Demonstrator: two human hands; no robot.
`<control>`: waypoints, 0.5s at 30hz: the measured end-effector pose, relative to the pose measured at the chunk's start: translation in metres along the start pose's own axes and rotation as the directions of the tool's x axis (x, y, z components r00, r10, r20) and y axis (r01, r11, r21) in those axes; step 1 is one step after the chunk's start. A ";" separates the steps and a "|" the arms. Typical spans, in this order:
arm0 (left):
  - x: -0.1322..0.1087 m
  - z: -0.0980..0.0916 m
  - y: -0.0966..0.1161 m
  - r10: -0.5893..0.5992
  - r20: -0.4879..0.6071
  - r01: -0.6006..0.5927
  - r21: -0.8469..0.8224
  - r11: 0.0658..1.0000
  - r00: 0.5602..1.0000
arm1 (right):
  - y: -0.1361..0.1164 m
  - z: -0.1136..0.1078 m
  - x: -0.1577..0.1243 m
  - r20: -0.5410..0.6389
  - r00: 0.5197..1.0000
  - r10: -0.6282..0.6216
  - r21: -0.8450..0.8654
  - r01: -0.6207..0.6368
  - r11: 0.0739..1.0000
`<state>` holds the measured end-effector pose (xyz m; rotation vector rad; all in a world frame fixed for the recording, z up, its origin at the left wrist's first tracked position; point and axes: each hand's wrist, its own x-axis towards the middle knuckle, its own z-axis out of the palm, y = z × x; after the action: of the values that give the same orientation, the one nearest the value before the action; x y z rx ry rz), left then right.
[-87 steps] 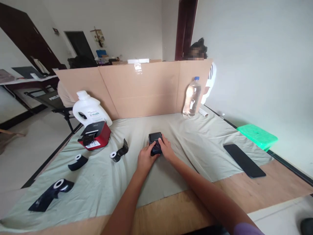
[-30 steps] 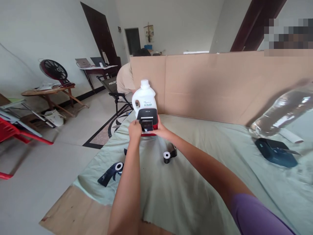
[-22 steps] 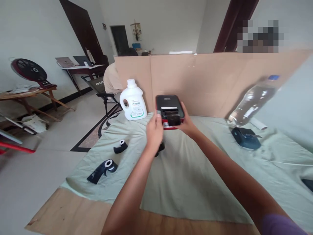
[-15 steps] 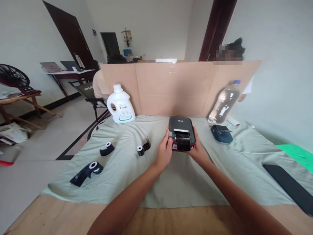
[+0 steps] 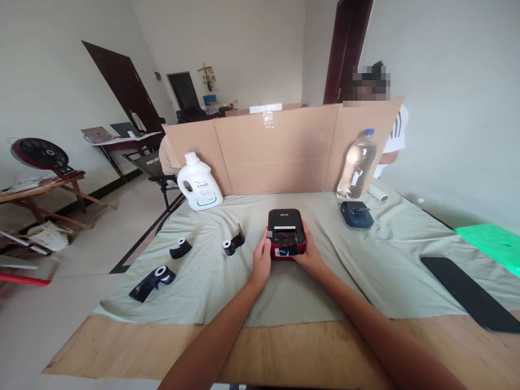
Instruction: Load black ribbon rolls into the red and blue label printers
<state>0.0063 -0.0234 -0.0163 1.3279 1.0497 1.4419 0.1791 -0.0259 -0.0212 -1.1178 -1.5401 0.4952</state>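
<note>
1. Head view: the left hand [image 5: 262, 260] and the right hand [image 5: 311, 258] flank the red-and-black printer [image 5: 285, 234]. Each grip is closed against one side of its casing. Braced from both sides like this, it probably cannot skid on the cloth [image 5: 365, 271].
2. The printer rests flat on that pale green cloth, mid-surface [image 5: 284, 352] and straight ahead of the person. Its front faces them, which puts both arms at an even reach.
3. The nearest black roll [image 5: 231, 246] lies left of the printer, near it but apart. A second roll [image 5: 180, 248] and a third roll [image 5: 155, 275] lie further left. Their loose tails trail onto the cloth, which seems to stop them rolling.
4. A dark blue device [image 5: 356, 214] sits well to the right, in front of the water bottle [image 5: 356, 165]. A white jug [image 5: 199, 181] stands at the far left.
5. Both containers stand upright close to the cardboard screen [image 5: 284, 146], which walls off the far edge from another person [image 5: 396, 135] behind it.
</note>
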 end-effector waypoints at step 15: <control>0.012 -0.016 -0.015 0.241 0.033 -0.243 0.142 0.960 0.970 | 0.008 -0.007 -0.005 0.008 0.999 -0.033 -0.061 0.033 0.998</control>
<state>-0.0088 -0.0083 -0.0287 1.6155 1.0248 1.5545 0.1881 -0.0280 -0.0282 -1.1362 -1.5865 0.4327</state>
